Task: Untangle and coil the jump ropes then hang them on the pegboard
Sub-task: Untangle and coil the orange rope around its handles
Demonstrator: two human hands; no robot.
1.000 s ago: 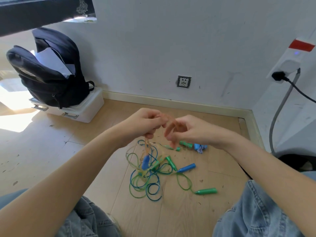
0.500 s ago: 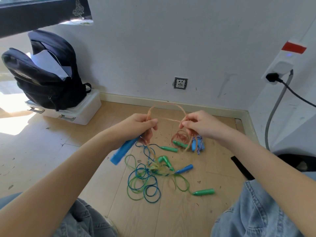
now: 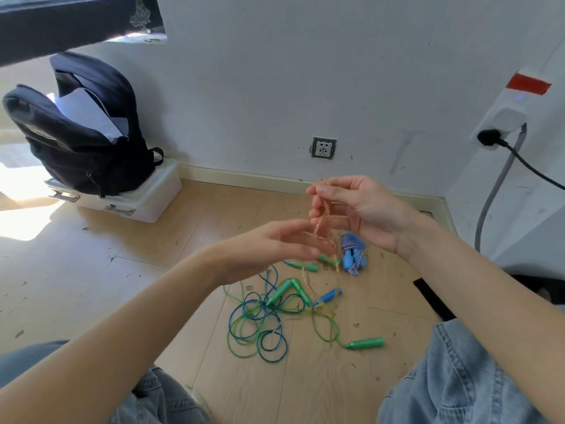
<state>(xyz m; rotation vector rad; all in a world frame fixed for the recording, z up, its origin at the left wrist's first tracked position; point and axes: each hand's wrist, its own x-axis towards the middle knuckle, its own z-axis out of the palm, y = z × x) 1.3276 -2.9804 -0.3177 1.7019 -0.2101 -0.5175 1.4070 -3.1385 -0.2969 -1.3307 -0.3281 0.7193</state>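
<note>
- A pale wood floor (image 3: 91, 270) meets a white wall (image 3: 275, 71) with a wall socket (image 3: 323, 148) at centre; a black backpack (image 3: 82, 133) sits on a white storage box (image 3: 146, 200) at upper left, and a black plug (image 3: 489, 137) with its cable is at upper right.
- The step in hand looks like coiling: one translucent orange jump rope (image 3: 322, 224) is being gathered into loops at centre frame, its lower end trailing to a blue handle (image 3: 328, 296) on the floor.
- The right hand (image 3: 363, 209) pinches the top of the orange loops between thumb and fingertips.
- The left hand (image 3: 275, 246) is blurred, its fingers stretched out loosely at the bottom of the loops; whether it grips the rope I cannot tell.
- Below, green and blue ropes (image 3: 260, 328) lie tangled with green handles (image 3: 290, 290); a blue-and-white braided rope (image 3: 353, 254) lies bundled just right.
- Next move: free the trailing end from the tangle. No pegboard is visible.
</note>
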